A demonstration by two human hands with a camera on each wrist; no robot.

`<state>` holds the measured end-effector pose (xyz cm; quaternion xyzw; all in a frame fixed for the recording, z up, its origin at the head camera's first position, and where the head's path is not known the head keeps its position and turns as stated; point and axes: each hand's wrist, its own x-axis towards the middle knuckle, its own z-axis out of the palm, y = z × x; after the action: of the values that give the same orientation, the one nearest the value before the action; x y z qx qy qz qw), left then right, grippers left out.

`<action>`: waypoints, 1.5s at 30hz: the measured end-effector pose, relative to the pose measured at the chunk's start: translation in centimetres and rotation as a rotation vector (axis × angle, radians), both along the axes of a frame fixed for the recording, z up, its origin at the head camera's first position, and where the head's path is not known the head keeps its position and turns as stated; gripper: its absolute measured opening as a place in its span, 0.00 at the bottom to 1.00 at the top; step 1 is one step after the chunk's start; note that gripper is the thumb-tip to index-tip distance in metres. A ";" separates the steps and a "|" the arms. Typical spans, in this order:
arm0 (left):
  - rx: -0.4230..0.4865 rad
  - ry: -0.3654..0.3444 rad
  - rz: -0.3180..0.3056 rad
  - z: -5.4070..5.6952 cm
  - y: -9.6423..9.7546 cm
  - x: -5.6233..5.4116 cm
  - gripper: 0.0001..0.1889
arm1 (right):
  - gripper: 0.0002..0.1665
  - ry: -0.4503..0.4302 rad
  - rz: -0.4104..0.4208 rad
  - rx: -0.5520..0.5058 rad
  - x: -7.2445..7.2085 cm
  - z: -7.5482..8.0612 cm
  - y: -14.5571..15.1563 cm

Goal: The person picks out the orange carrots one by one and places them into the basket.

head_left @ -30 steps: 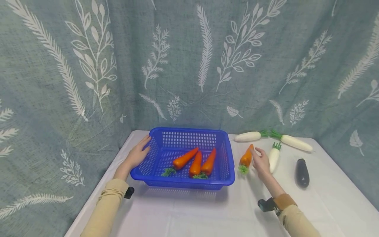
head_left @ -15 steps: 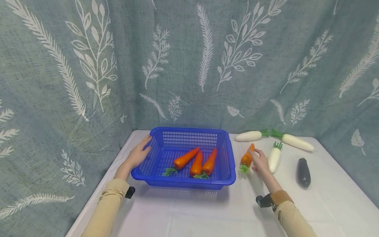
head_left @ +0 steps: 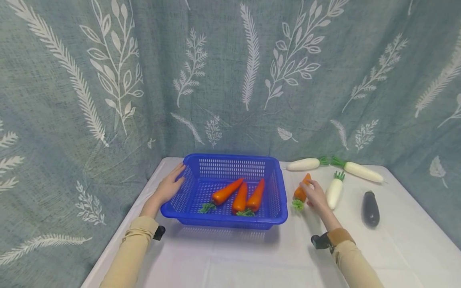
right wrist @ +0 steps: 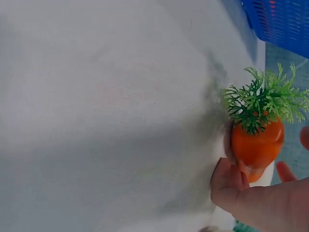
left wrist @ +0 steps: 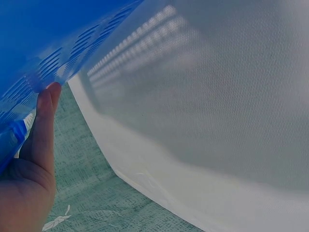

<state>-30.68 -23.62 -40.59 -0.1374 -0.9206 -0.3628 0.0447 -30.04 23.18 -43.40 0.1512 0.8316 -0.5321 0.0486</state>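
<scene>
A blue slotted plastic basket (head_left: 223, 220) holds three orange carrots (head_left: 227, 192) with green tops. My left hand (head_left: 168, 190) rests against the basket's left side with its fingers stretched out. In the left wrist view the fingertips (left wrist: 52, 89) touch the slotted wall. Right of the basket another carrot (head_left: 301, 193) lies on the table, green top toward me. My right hand (head_left: 317, 198) is over it, index finger across its upper part. In the right wrist view the thumb (right wrist: 224, 181) is beside the carrot; a gap shows between another fingertip (right wrist: 304, 137) and it.
A white radish (head_left: 335, 192) lies just right of my right hand. Two more, a left radish (head_left: 303, 164) and a right radish (head_left: 363, 173), lie along the back edge. A dark eggplant (head_left: 370, 209) sits farther right. A patterned curtain (head_left: 230, 100) hangs behind the white table (head_left: 230, 260).
My right hand has moved slightly left, with its fingers lying a little farther over the loose carrot. The left hand and the basket stay in place. The head view has shifted slightly.
</scene>
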 end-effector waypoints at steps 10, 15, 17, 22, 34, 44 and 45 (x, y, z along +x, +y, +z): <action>0.003 0.012 -0.016 0.0 0.3 0.1 0.26 | 0.35 -0.027 0.079 0.106 -0.5 -0.1 0.0; 0.013 0.011 -0.016 -0.1 0.3 0.0 0.26 | 0.35 -0.036 0.116 0.126 -0.6 -0.1 0.3; 0.014 0.014 -0.017 0.0 0.2 -0.1 0.26 | 0.34 -0.037 0.112 0.097 -0.6 0.0 0.5; 0.011 0.017 -0.014 0.1 0.1 -0.2 0.26 | 0.34 -0.027 0.086 0.022 -0.5 -0.3 0.6; 0.006 -0.008 -0.003 0.3 -0.1 -0.2 0.26 | 0.34 -0.012 0.065 -0.019 0.0 -0.6 0.5; 0.005 -0.006 -0.005 0.3 -0.1 -0.2 0.26 | 0.34 -0.012 0.064 -0.020 0.2 -0.6 0.3; 0.006 -0.008 -0.005 0.4 -0.1 -0.1 0.26 | 0.34 -0.011 0.065 -0.020 0.2 -0.6 0.3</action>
<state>-30.80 -23.68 -40.22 -0.1381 -0.9194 -0.3661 0.0408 -29.81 23.50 -44.04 0.1265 0.8304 -0.5377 0.0720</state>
